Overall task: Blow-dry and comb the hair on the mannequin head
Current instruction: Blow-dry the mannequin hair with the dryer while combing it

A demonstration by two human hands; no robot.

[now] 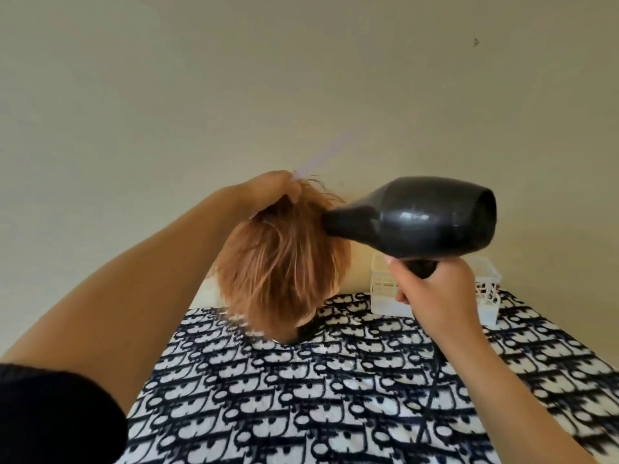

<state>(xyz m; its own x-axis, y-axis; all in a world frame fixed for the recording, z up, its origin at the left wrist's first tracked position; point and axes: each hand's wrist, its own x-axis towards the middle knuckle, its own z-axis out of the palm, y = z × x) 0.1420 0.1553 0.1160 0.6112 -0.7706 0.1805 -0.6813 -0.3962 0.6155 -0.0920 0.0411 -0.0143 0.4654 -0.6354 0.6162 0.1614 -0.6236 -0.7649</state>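
The mannequin head (284,262) stands on the patterned cloth (301,396). The left hand (271,190) clasps a blurred comb (311,162) at the crown. The right hand (432,289) grasps the hair dryer (418,219), nozzle against the hair. Contents of the white basket (382,286) cannot be made out.

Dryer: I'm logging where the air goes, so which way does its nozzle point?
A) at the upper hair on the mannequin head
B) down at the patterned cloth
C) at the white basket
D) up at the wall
A: the dryer, gripped in the right hand, has its nozzle close against the upper hair, near the left hand holding a blurred comb.
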